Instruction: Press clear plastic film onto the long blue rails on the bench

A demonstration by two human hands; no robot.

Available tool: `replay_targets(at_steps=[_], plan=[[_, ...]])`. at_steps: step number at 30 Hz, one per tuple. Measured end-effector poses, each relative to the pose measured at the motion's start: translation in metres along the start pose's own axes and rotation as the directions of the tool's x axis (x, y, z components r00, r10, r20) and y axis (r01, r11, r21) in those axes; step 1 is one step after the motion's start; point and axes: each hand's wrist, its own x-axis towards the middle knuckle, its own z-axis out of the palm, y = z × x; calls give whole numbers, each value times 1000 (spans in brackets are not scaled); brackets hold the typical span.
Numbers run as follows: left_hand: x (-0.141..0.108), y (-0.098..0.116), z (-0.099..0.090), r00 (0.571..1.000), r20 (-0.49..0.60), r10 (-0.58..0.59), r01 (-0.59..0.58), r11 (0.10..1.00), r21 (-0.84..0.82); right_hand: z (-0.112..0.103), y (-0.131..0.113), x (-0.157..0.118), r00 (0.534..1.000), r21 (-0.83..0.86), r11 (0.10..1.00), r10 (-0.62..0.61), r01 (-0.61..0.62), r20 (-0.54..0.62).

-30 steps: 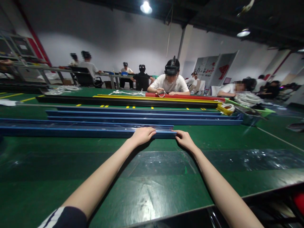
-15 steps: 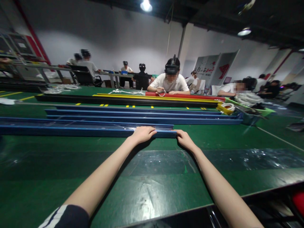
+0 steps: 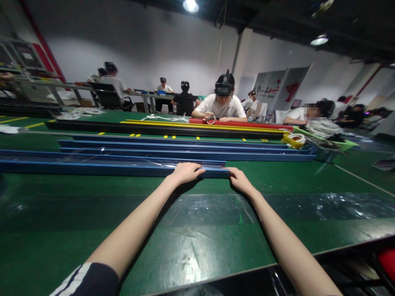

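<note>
A long blue channel strip (image 3: 123,168) lies across the green table, and clear film shows along its inside. My left hand (image 3: 186,172) is closed over the strip near its right end, thumb on the front wall and fingers reaching over the top. At the very end of the strip, my right hand (image 3: 239,179) pinches the corner between thumb and fingers. Parts of the fingers of both hands are hidden behind the strip. Just behind it rest more blue channel strips (image 3: 262,156), parallel to the one I hold.
Black strips (image 3: 92,127), a yellow strip (image 3: 216,126) and a red strip (image 3: 262,124) lie farther back. A green bin (image 3: 345,144) and a yellow box (image 3: 293,142) with a white coil stand at right. Clear film (image 3: 210,209) covers the table before me. A co-worker (image 3: 220,105) sits opposite.
Both hands keep almost the same place on the blue channel strip. The view has shifted very slightly; nothing was taken hold of or let go.
</note>
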Motion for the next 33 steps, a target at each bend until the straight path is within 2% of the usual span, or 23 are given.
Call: replay_targets(at_steps=[5, 33], plan=[[-3, 5, 0, 999, -38, 26, -26, 1000, 15, 1, 2, 0, 1000, 31, 1000, -7, 7, -18], [-1, 8, -2, 1000, -15, -25, 26, 999, 42, -1, -1, 1, 1000, -38, 999, 8, -7, 24]])
